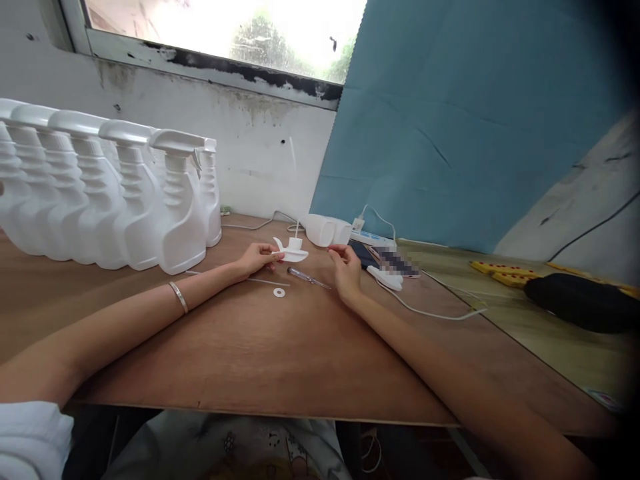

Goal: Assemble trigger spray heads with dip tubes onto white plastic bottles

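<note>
My left hand (256,259) is closed on a white spray trigger head (291,251) lying on the wooden table (260,353). My right hand (345,270) hovers just right of it with thumb and fingers pinched; what they hold, if anything, is too small to name. Between the hands lie a small screwdriver (306,277) and a white washer ring (279,293). A thin white dip tube (263,281) lies under my left wrist. A white bottle (327,230) lies on its side beyond the hands.
A row of several white spray bottles (125,200) stands at the left against the wall. A power strip (373,239) and white cable (430,310) sit at the right, with a black pouch (583,301) and yellow pieces (503,273) farther right. A blue sheet (465,127) hangs behind.
</note>
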Available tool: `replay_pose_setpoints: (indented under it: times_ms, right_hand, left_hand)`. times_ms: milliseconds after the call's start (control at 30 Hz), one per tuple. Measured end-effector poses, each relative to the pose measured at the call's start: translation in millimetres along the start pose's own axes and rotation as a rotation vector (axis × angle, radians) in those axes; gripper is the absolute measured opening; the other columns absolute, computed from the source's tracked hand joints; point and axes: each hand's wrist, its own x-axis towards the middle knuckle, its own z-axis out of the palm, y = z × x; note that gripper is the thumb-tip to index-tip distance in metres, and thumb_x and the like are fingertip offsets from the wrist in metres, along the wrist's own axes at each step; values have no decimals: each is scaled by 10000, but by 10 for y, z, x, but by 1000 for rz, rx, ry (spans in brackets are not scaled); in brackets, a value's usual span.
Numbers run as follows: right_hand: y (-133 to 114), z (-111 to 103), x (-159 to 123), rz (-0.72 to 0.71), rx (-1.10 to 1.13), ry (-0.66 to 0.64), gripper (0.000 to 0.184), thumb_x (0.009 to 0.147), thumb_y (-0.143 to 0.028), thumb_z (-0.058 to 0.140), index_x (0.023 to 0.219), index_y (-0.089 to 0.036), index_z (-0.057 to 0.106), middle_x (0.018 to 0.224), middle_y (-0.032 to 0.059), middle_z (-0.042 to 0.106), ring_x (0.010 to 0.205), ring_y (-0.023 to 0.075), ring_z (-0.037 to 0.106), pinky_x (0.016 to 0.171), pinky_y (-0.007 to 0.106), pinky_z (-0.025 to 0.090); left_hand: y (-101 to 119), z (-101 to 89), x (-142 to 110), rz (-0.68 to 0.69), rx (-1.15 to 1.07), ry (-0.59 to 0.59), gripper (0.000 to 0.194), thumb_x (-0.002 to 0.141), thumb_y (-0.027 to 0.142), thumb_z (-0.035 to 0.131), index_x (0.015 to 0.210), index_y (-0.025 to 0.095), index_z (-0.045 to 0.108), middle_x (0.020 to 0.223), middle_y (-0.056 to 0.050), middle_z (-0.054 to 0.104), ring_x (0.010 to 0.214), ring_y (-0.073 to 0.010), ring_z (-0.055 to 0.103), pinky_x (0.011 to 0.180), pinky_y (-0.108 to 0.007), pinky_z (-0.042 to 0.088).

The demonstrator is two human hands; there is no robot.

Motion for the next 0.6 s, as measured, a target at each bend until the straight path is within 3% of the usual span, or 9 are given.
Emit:
replay_pose_setpoints:
  times_ms: [67,233,367,600]
  right_hand:
    - [178,-14,133,56,-41,21,301,691,-320,508,943,-157,529,905,65,620,836,192,558,794,335,406]
    - [458,32,312,195,-155,-1,466,676,-299,511,1098,-112,446,639,13,605,688,197,580,703,322,414]
    - [475,143,404,236,-256,-33,563,656,-345,569,1147,-116,420,592,6,606,676,215,589,679,315,410]
    - [400,332,529,283,-446,-13,667,689,-409,601,1210,-73,355,665,93,656,907,289,587,759,356,394]
  left_hand:
    - [12,6,-1,-13,-12,19,428,551,476,741,734,120,590,764,-49,666,521,-78,526,563,-213,409]
    - [53,19,-18,-36,-36,76,387,570,448,737,687,127,555,710,-22,642,506,-70,523,552,-211,407]
    - [85,25,-38,-42,-43,99,376,586,436,730,672,127,535,680,-12,622,507,-70,523,556,-211,408]
    - [70,24,-27,-33,-36,76,353,602,411,725,683,125,535,686,-14,621,505,-68,513,553,-213,403]
